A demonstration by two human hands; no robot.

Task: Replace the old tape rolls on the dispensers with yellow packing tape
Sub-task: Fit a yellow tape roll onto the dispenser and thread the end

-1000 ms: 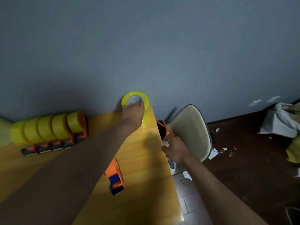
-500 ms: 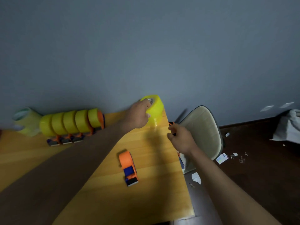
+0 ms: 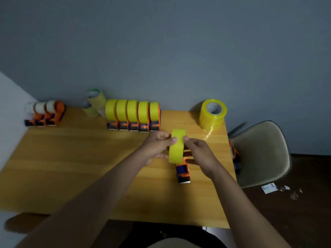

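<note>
- Wooden table (image 3: 71,167) against a grey wall (image 3: 161,42); beige chair (image 3: 263,154) at its right edge.
- Row of five dispensers loaded with yellow rolls (image 3: 132,114) stands at the back, centre, side by side and touching.
- Stack of yellow tape rolls (image 3: 212,113), upright, at the back right corner, well apart from the row.
- Three orange dispensers with whitish rolls (image 3: 45,112) at the back left corner.
- Pale green rolls (image 3: 94,102), tilted, between those two groups.
- Yellow roll (image 3: 176,145) held on edge above the table, right of centre, just over an orange and blue dispenser (image 3: 182,172) lying on the wood.
- Left hand (image 3: 155,147) grips the roll's left side, thumb on the tread.
- Right hand (image 3: 198,154) grips the right side, thumb on top, fingers curled by the dispenser.
- Another orange dispenser (image 3: 234,154) sits on the chair seat, partly hidden.
- Paper scraps (image 3: 268,187) on the dark floor.
</note>
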